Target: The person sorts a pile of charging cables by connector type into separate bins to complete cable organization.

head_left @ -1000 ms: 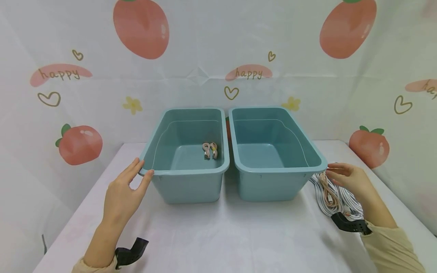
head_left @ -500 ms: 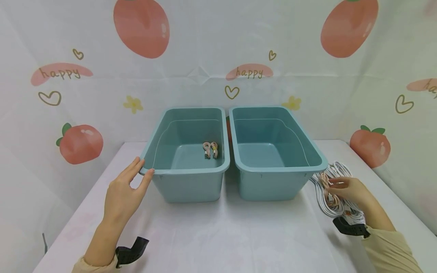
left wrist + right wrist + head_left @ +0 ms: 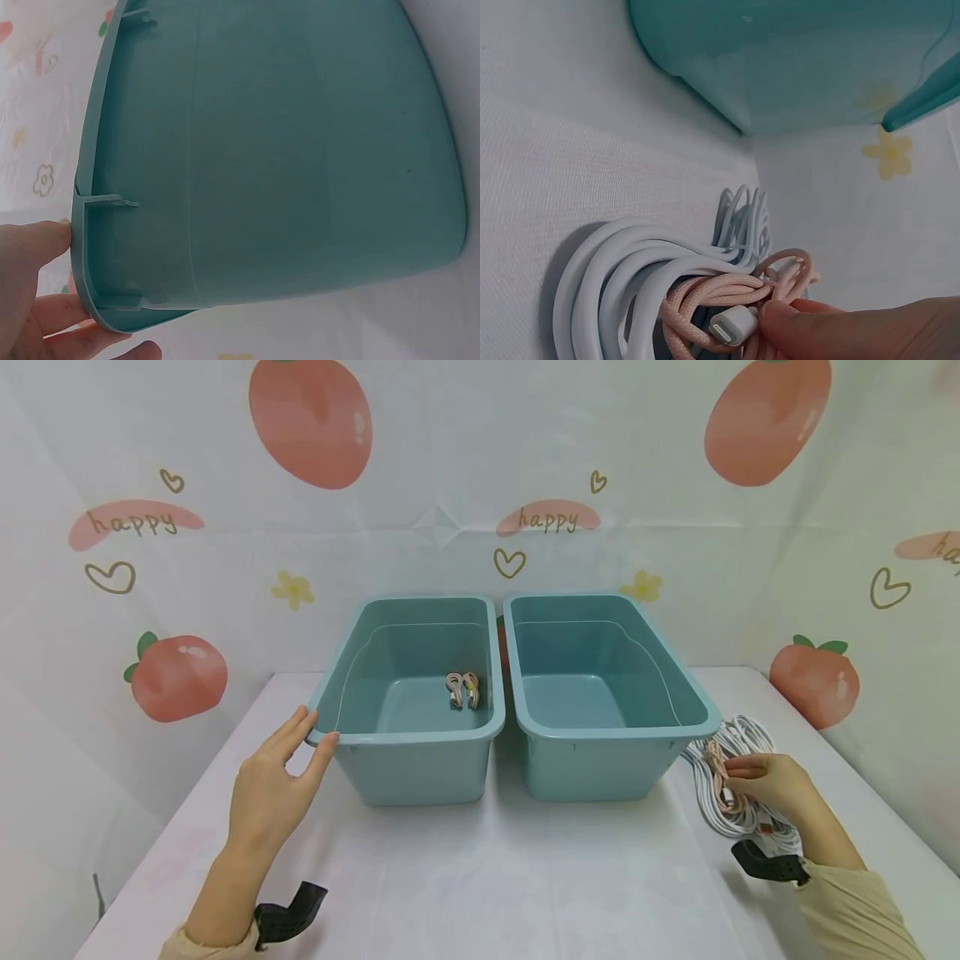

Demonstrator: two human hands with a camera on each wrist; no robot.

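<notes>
In the head view my left hand (image 3: 270,797) touches the near left corner of the left blue-green bin (image 3: 420,768), its thumb at the front rim and its fingers along the side. The left wrist view shows that thumb and the fingertips against the rim (image 3: 79,225). My right hand (image 3: 780,785) pinches a coiled pink braided charging cable (image 3: 720,289) between thumb and fingers. A white connector (image 3: 733,325) sticks out beside the thumb. Under and around the pink cable lie coiled white cables (image 3: 622,262) on the table.
A second blue-green bin (image 3: 585,768) stands close beside the left one, left of the cables. Inside the left bin are two small bundled cables (image 3: 454,690). A white printed cloth (image 3: 435,460) hangs behind the white-covered table (image 3: 525,885).
My right hand has come down and toward me, from beside the right bin's corner onto the pink cable, and now pinches it. The left hand stays at its corner.
</notes>
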